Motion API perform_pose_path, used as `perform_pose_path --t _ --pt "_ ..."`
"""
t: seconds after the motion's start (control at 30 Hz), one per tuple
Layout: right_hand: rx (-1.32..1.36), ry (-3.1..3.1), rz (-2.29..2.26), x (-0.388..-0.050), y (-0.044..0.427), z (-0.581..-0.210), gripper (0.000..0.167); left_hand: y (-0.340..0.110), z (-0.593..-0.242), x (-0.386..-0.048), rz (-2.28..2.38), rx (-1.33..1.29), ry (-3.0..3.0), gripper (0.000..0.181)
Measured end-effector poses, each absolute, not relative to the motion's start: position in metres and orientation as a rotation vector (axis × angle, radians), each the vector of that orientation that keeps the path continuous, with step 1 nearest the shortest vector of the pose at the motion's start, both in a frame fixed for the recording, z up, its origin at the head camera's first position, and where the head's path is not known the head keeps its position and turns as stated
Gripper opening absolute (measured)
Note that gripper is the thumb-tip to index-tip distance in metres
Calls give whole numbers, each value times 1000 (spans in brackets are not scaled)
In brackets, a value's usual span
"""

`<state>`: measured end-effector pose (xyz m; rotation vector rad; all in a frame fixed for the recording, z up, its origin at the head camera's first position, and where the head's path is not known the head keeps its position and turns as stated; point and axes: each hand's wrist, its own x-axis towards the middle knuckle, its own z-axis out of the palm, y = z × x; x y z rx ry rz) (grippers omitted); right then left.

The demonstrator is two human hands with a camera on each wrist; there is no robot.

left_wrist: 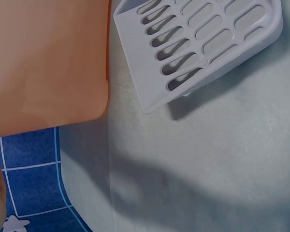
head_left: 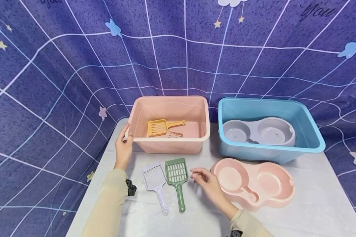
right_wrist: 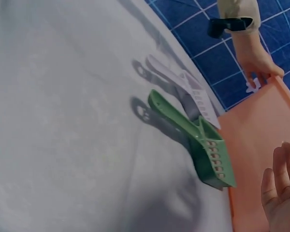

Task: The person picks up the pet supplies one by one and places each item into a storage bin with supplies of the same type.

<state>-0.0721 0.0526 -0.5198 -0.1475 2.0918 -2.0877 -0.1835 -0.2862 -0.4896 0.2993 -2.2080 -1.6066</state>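
Note:
My left hand (head_left: 124, 149) grips the left rim of a pink litter box (head_left: 166, 147), near its front corner. A yellow litter scoop (head_left: 175, 123) lies inside the box, beside a partly hidden pinkish slotted piece (head_left: 175, 135). In front of the box a lilac litter scoop (head_left: 162, 200) and a green litter scoop (head_left: 180, 197) lie side by side on the table, handles toward me. My right hand (head_left: 209, 185) hovers just right of the green scoop with loosely bent fingers and holds nothing. The right wrist view shows its fingers (right_wrist: 282, 176) apart from both scoops.
A blue litter box (head_left: 264, 150) stands at the back right with a grey double bowl (head_left: 252, 130) inside. In front of it sits a pink double bowl (head_left: 256, 197), close to my right hand. A blue patterned curtain (head_left: 178, 52) hangs behind the table (head_left: 207, 217).

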Motion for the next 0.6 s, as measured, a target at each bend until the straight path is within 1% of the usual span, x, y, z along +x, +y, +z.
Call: perform_pose_path --t 0.37,0.6 --pt "-45 2080 -2046 -65 51 -540 24 -285 -491 -183 -1631 281 -2191 45" --pt "-63 1989 -2036 -59 46 -553 32 -274 -464 -170 -1645 260 -2200 46"
